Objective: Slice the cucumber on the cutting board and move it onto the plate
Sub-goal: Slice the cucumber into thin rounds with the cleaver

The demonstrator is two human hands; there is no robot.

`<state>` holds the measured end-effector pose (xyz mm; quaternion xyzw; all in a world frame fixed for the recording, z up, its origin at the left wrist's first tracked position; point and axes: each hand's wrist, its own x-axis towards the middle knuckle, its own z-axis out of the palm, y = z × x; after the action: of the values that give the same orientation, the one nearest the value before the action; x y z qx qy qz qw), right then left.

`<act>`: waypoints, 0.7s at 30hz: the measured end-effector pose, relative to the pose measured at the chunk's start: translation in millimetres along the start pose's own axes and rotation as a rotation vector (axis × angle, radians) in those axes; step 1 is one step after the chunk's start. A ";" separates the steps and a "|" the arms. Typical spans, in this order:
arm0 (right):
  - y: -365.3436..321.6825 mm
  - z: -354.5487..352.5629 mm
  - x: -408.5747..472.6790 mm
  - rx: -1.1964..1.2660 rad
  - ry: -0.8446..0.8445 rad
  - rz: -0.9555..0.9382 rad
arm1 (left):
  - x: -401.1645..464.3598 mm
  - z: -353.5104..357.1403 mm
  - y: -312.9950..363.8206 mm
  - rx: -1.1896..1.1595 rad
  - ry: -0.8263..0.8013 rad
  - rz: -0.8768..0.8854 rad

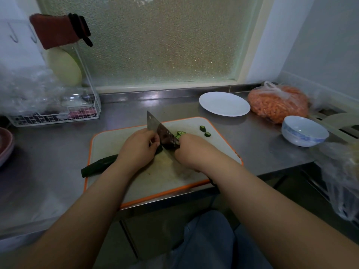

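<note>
The cucumber (101, 164) lies on the cutting board (194, 171), long axis running from lower left, overhanging the edge, up toward the knife (159, 131); firm but slippery, best pinned mid-length; left hand (138, 147) grips it; right hand (191, 150) grasps the knife; plate (224, 103) waits beyond.

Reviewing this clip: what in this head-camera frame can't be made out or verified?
- Knife handle: hidden inside the right hand; only the cleaver blade shows.
- Cut point on the cucumber: covered by the left hand and the blade.
- Slice count: the cucumber slices behind the blade are partly hidden and too small.
- Cutting board near edge: crossed by both forearms.
- Wire rack contents: blurred, behind crinkled plastic.
- Pink dish: cut off at the left edge.
</note>
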<state>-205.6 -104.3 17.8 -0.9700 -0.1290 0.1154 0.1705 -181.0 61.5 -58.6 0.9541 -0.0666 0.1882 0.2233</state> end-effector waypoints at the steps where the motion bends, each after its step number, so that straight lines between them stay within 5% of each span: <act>1: -0.1 -1.9 -1.7 -0.002 0.006 -0.005 | -0.4 -0.1 0.3 -0.003 0.004 0.002; 21: -0.6 13.1 13.6 -0.034 -0.076 0.061 | -1.5 0.9 0.1 0.008 0.033 0.028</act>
<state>-196.5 -95.9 3.5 -0.9712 -0.1078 0.1552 0.1452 -182.1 61.0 -59.8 0.9508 -0.0753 0.2071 0.2179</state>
